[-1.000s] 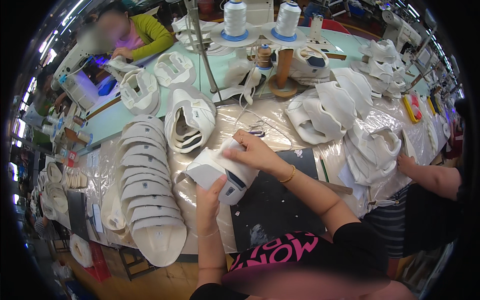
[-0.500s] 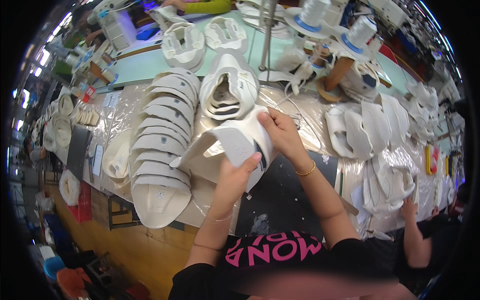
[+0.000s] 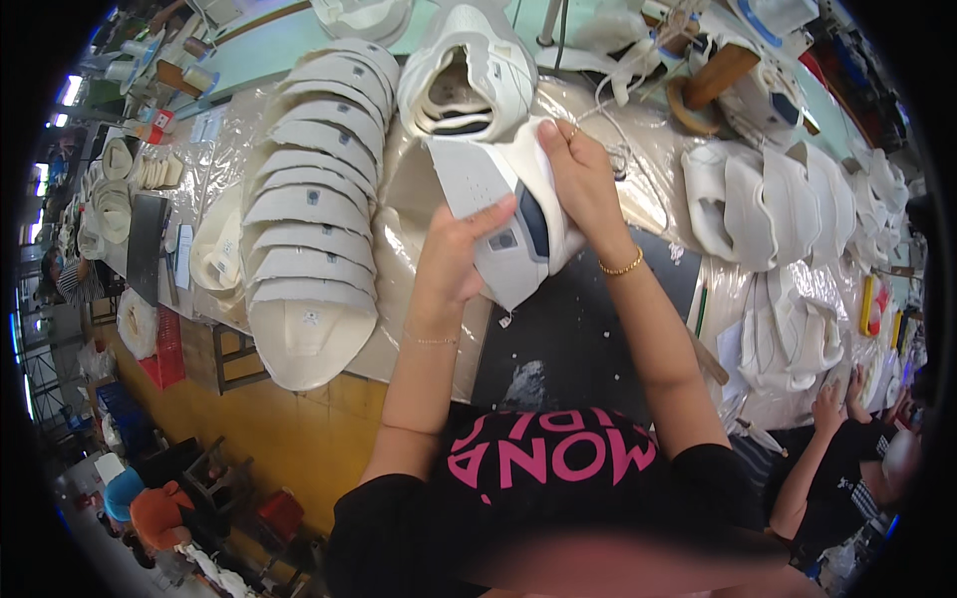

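Between my two hands is a white shoe upper [image 3: 474, 171] with a dark blue patch on its side. My left hand [image 3: 451, 257] grips its left edge, the thumb lying across the outer face. On the far right side, my right hand [image 3: 586, 184] pinches the padded edge, thumb uppermost. The fingers beneath the upper are partly hidden. Just beyond it sits another pile of nested white shoe uppers [image 3: 478, 55], openings toward me. To the left, a long overlapping row of off-white uppers [image 3: 314, 334] runs away from me. A black mat [image 3: 558, 354] lies beneath my right forearm.
More uppers [image 3: 743, 204] stand in a row at the right, with another pile [image 3: 793, 334] nearer. A wooden thread stand [image 3: 723, 78] is at the back right. A co-worker's hand [image 3: 829, 404] reaches in at the lower right. Plastic sheeting [image 3: 638, 204] covers the table.
The held upper has turned so its blue-patched side faces up, and its opening no longer shows. My left hand has moved along with it. The view has tilted nearer to me.
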